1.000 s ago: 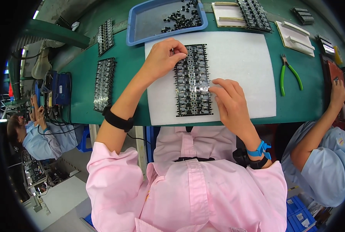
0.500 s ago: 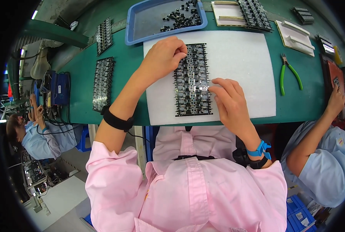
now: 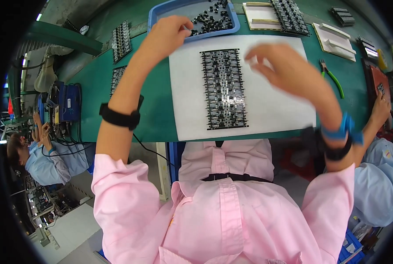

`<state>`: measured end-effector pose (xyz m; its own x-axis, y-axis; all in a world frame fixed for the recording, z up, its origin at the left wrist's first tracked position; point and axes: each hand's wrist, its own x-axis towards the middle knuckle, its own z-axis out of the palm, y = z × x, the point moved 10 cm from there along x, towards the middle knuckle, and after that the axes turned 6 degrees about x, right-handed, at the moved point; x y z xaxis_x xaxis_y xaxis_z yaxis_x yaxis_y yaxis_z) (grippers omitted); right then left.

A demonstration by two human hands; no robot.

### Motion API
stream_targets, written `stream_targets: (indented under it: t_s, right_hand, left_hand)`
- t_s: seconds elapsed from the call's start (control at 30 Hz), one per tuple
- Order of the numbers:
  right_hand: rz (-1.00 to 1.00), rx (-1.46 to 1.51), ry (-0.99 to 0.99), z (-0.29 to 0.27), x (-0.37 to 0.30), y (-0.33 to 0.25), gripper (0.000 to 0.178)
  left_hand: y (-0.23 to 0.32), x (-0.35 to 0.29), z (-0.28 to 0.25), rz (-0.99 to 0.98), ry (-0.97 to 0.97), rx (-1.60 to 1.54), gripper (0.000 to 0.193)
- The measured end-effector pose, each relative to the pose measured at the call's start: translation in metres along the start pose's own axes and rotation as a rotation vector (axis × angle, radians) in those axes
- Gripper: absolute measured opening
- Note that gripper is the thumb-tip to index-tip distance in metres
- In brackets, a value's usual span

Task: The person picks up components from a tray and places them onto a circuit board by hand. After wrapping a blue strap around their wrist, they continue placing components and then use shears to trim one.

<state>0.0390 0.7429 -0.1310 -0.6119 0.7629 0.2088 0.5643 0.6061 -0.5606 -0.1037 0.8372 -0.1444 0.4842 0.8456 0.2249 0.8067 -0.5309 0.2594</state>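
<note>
On a white foam sheet (image 3: 284,105) lies a dark panel of small circuit boards (image 3: 225,88), lengthwise to me. No hand touches it. My left hand (image 3: 168,35) hovers over the front edge of a blue plastic tray (image 3: 161,9). Its thumb and index finger are curved, a little apart, with nothing visible between them. Small black components (image 3: 212,20) are scattered in the tray beside those fingertips. Right of the panel, above the foam, my right hand (image 3: 280,66) is smeared by motion, its thumb and fingers apart and seemingly without anything held.
Green-handled cutters (image 3: 333,79) lie right of the foam. White holders (image 3: 335,42) and another board panel (image 3: 289,15) sit at the back right. More panels (image 3: 121,42) lie at left, partly behind my left forearm. Co-workers sit on both sides.
My left hand has left the panel's top end and moved up and left to the tray. My right hand has lifted off the panel's right edge, moving up and right.
</note>
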Motion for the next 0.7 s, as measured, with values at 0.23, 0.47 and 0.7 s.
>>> stream_targets:
  t_s: [0.23,0.47,0.7]
  right_hand:
    - [0.127,-0.451,0.054,0.024,0.145,0.051,0.015]
    - [0.301,-0.457,0.112,0.077,0.166,0.113,0.016]
    - [0.356,-0.333,0.256,0.056,0.152,0.094,0.015]
  left_hand:
    - [-0.042,0.028,0.031,-0.124,-0.296,0.198,0.023]
    - [-0.060,0.040,0.061,-0.109,-0.328,0.219,0.016]
    - [-0.084,0.041,0.076,-0.153,-0.312,0.132,0.018]
